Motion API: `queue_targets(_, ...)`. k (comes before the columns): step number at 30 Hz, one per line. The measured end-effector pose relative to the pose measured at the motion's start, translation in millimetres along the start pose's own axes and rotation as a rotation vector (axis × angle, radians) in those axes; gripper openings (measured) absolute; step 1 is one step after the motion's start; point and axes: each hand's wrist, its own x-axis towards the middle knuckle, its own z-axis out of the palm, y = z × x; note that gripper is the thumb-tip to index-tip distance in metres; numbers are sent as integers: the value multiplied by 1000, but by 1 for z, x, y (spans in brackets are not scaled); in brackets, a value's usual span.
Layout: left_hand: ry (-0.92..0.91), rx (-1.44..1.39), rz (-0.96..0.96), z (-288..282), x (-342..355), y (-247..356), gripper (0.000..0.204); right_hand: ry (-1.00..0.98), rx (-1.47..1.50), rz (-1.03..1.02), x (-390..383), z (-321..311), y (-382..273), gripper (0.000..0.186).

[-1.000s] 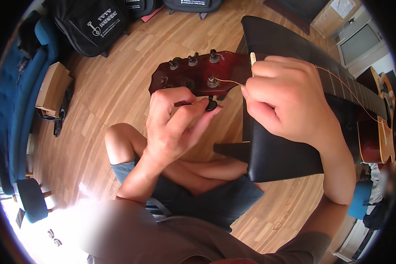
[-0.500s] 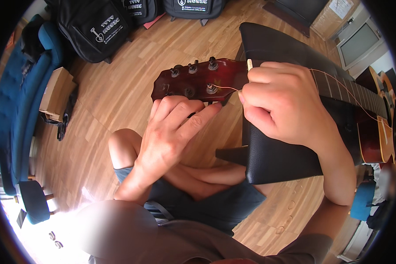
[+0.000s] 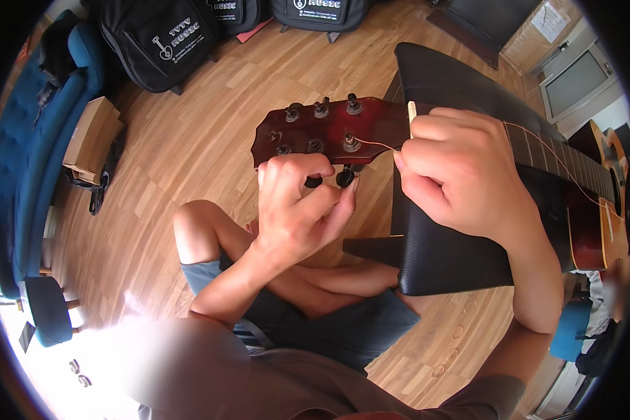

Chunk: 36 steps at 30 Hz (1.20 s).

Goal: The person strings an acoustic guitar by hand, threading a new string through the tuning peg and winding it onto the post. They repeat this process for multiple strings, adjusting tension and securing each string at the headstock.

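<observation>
A guitar's dark red headstock (image 3: 294, 133) points left, with metal string posts and black keys along both edges. At its lower edge is my left hand (image 3: 295, 210), fingers bent, with the thumb against a black tuning key (image 3: 344, 176) and the curled index finger on its other side. My right hand (image 3: 465, 178) is closed over the neck beside the pale nut (image 3: 411, 110), pinching a thin copper-coloured string (image 3: 374, 142). This string runs from the post nearest the nut into my fingers, then loops loosely along the fretboard (image 3: 539, 150) toward the body.
A black padded bench (image 3: 455, 259) supports the neck. The guitar body (image 3: 588, 231) lies at far right. Black bags (image 3: 161, 49) stand at the back. A blue sofa (image 3: 24, 168) and a cardboard box (image 3: 91, 140) are at left, over a wooden floor (image 3: 147, 168).
My left fingers have curled and shifted, uncovering the tuning key now beside the thumb. My right hand keeps its pinch on the string. The whole view has shifted slightly.
</observation>
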Motion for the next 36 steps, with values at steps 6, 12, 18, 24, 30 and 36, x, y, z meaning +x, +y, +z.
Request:
queue_targets(6, -331, 16, 124, -37, 25, -4, 45, 30, 24, -2, -1, 1, 0, 23)
queue_targets(12, -536, -16, 119, -58, 56, 2, 51, 34, 34, 0, -2, 4, 1, 28)
queue_targets(18, -302, 30, 171, -37, 33, -12, 28, 7, 5, 8, -2, 1, 0, 17)
queue_targets(24, -97, 45, 81, -15, 22, 1, 44, 54, 44, -18, 0, 5, 0, 32)
queue_targets(30, -535, 131, 188, -53, 47, 3, 59, 3, 9, 12, 0, 1, -1, 17)
queue_targets(36, -797, 126, 192, -68, 76, 6, 54, -10, 5, 17, -1, 0, -1, 17)
